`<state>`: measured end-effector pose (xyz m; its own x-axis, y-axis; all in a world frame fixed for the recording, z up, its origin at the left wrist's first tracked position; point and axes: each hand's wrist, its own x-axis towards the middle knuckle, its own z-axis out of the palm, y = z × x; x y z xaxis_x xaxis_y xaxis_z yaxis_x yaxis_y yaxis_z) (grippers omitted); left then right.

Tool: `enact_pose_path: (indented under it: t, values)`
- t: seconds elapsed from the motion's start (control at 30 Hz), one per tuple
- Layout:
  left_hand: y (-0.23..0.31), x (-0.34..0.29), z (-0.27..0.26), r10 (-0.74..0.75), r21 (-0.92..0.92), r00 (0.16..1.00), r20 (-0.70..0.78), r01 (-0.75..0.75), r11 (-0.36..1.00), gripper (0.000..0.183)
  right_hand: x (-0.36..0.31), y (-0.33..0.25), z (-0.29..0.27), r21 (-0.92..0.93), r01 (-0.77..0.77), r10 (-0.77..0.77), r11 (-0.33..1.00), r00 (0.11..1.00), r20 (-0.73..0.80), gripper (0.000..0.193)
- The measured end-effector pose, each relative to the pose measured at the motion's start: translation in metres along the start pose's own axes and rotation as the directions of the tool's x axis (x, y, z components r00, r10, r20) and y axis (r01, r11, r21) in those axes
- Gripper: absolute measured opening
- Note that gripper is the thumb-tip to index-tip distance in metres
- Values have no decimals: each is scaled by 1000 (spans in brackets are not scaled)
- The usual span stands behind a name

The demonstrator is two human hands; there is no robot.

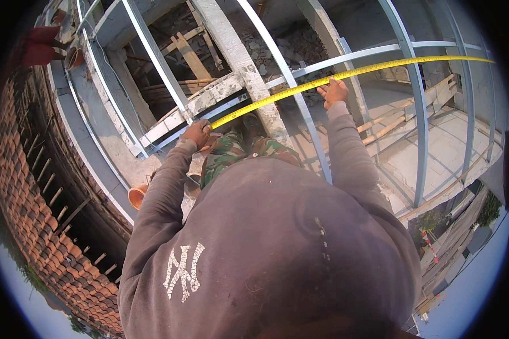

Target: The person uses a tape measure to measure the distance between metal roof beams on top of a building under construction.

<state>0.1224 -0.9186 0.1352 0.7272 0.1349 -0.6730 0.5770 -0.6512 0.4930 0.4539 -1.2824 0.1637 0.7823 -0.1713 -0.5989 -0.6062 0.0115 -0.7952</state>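
A yellow tape measure point(379, 66) is drawn out in a long blade across the metal roof beams, running from the left-centre to the far right. My left hand point(198, 134) is closed around its near-left end, beside a light metal beam point(163, 70). Farther right, my right hand point(335, 94) has its fingers curled at the lower edge of the blade, the thumb against it. Beneath the blade, between my hands, passes a slanted metal beam point(291, 79). What lies inside my left fist is hidden.
Open gaps between the beams show rubble point(266, 53) and a wooden plank point(191, 55) below. An orange-brown bucket point(137, 196) stands left of me, near a tiled roof point(45, 237). At upper left is another person in red point(37, 48). Bamboo poles point(384, 131) lie lower right.
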Motion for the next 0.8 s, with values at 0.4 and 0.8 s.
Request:
enact_pose_path:
  t: [0.4, 0.8]
  values:
    - [-48, 4, 24, -287, 87, 954, -82, 294, 952, 36, 48, 27, 1, -120, -56, 49, 991, 997, -61, 26]
    - [-54, -40, 44, -352, 53, 923, -158, 364, 930, 33, 47, 38, 5, -110, 5, -11, 994, 999, -53, 35]
